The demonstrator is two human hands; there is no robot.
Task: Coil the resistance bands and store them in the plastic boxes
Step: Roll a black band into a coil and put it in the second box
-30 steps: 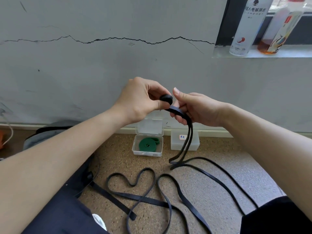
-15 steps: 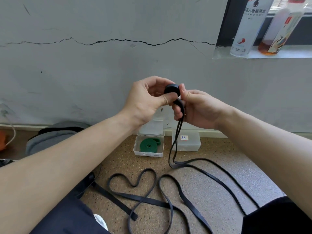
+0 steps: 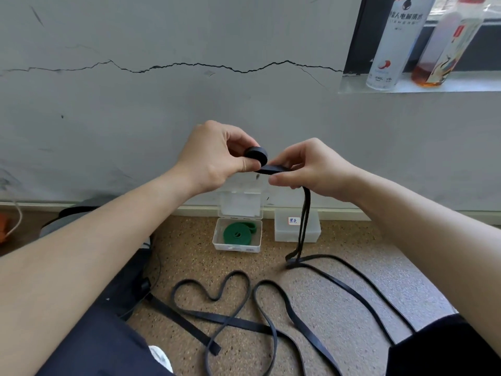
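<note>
Pinched in the left hand (image 3: 214, 158), a tight black coil (image 3: 257, 155) sits raised. At its 4 o'clock the right hand (image 3: 317, 169) grips the black resistance band (image 3: 272, 169), which drops toward 6 o'clock and loops over the speckled floor (image 3: 352, 308). An open plastic box (image 3: 217, 244) holds a coiled green band (image 3: 237, 234), with a closed box (image 3: 284, 234) at its 3 o'clock.

Single head-worn wide-angle view, looking forward and down

The camera sits above and behind both forearms (image 3: 108, 240), which run in from the lower corners, and is close to the left hand (image 3: 217, 156) and right hand (image 3: 317, 166) meeting mid-frame on the black band (image 3: 257, 154); it faces a cracked wall (image 3: 135, 118) just beyond them, the speckled floor (image 3: 339, 289) fills the lower part, and a window ledge (image 3: 433, 88) cuts the upper right corner
</note>
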